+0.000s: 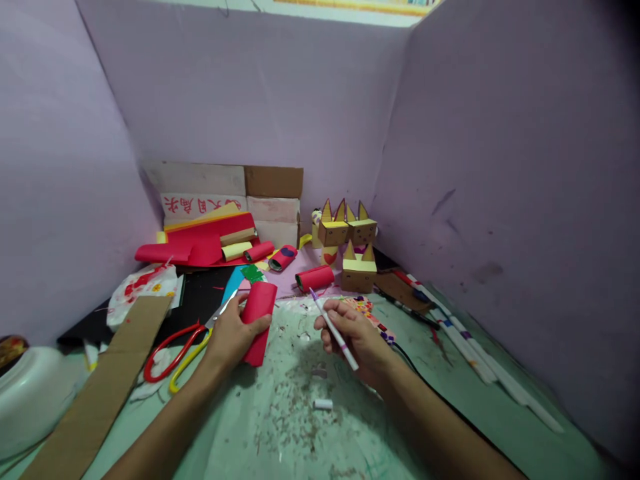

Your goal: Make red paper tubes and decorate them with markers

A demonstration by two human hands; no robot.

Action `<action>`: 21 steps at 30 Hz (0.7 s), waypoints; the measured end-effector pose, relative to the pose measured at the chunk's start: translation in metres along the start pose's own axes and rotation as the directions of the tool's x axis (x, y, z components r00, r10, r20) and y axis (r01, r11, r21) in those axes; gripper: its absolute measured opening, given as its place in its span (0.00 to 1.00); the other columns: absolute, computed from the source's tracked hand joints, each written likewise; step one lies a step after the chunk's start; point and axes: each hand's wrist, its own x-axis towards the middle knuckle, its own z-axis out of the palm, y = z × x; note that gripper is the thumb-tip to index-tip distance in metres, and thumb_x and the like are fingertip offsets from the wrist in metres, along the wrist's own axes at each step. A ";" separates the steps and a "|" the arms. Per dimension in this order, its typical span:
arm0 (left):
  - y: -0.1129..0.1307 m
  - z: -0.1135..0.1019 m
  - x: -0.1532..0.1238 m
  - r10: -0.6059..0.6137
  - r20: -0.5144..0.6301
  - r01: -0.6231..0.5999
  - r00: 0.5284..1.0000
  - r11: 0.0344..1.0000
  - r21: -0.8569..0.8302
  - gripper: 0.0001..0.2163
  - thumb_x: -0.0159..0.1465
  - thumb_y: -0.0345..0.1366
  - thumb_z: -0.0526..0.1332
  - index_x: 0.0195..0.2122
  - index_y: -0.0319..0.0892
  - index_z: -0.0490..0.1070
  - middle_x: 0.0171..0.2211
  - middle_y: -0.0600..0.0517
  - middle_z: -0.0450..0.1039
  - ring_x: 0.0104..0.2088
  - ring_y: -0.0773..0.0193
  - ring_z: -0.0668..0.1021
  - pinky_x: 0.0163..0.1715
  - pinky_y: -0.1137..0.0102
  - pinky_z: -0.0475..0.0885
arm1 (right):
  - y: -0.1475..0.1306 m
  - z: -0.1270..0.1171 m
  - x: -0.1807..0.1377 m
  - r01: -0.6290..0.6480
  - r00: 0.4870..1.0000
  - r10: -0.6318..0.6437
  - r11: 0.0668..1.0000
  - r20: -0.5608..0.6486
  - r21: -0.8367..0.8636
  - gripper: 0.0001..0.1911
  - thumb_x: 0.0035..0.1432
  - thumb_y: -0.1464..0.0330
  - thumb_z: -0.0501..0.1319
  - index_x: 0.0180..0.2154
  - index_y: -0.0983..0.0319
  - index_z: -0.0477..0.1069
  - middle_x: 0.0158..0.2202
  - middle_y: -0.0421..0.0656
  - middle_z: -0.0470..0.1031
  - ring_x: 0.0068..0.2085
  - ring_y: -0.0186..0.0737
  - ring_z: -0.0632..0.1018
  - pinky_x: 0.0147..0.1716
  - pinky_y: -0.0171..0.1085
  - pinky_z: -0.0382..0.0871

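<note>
My left hand [233,333] is wrapped round a red paper-covered tube [260,323], its thumb along the near side. Between the fingertips of my right hand [355,333] is a white marker pen [334,332] with purple bands, its tip angled up and to the left, apart from the tube. Another red tube [315,278] lies just beyond the pen. A small white cylinder [323,404] rests on the table below my right hand. Beside my left wrist lie scissors [189,353] with one red and one yellow handle.
Cardboard boxes with pointed ears [359,272] stand at the back. Red paper [200,247] is piled back left, near a plastic bag [143,287]. A cardboard strip [107,380] crosses the left side. Several markers [463,340] lie right, near a black cable [440,397]. Purple walls [280,100] enclose the table.
</note>
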 end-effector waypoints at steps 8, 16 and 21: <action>0.015 0.022 -0.028 0.012 0.257 0.122 0.966 0.859 -0.498 0.37 0.40 0.42 0.74 0.52 0.36 0.67 0.47 0.40 0.77 0.45 0.48 0.80 0.42 0.62 0.75 | -0.005 -0.004 -0.006 0.044 0.999 -0.044 0.999 0.017 0.031 0.17 0.45 0.63 0.74 0.35 0.60 0.72 0.27 0.39 0.80 0.22 0.32 0.76 0.20 0.29 0.70; 0.014 0.036 -0.045 0.090 0.315 0.135 0.945 0.770 -0.624 0.33 0.41 0.41 0.75 0.47 0.37 0.66 0.36 0.48 0.78 0.35 0.58 0.78 0.33 0.68 0.73 | -0.008 0.007 -0.018 0.370 0.925 -0.376 0.924 -0.054 -0.099 0.20 0.42 0.57 0.76 0.35 0.59 0.77 0.27 0.41 0.82 0.25 0.37 0.80 0.23 0.33 0.73; 0.012 0.038 -0.046 0.087 0.290 0.099 0.953 0.816 -0.569 0.29 0.44 0.40 0.73 0.46 0.37 0.67 0.34 0.50 0.78 0.32 0.59 0.77 0.32 0.68 0.72 | 0.002 0.014 -0.018 0.523 0.803 -0.582 0.791 -0.125 -0.317 0.17 0.51 0.54 0.70 0.34 0.62 0.80 0.20 0.39 0.75 0.21 0.34 0.74 0.21 0.34 0.70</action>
